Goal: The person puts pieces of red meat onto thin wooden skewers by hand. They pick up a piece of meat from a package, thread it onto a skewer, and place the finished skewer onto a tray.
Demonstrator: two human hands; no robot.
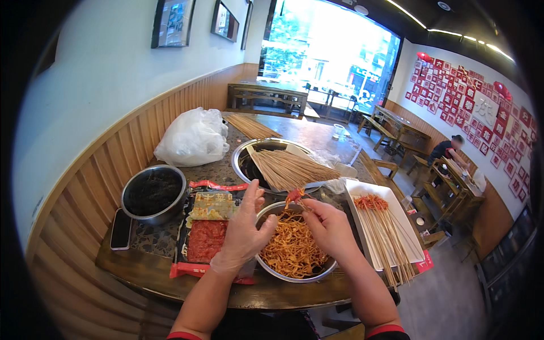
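In my right hand is a skewer, mostly hidden by the fingers, with a small bundle of reddish food at its tip. It is above a steel bowl of orange-brown shredded food. My left hand wears a clear plastic glove and holds nothing; its fingers are apart at the bowl's left rim. Partly under that hand lies a printed food package with red ends. To the right, a white tray holds several skewers with red food on their tips.
Bare bamboo skewers lie across the round pot set in the table. More skewers are behind it. At left are a white plastic bag, a dark-filled steel bowl and a phone. A person sits far right.
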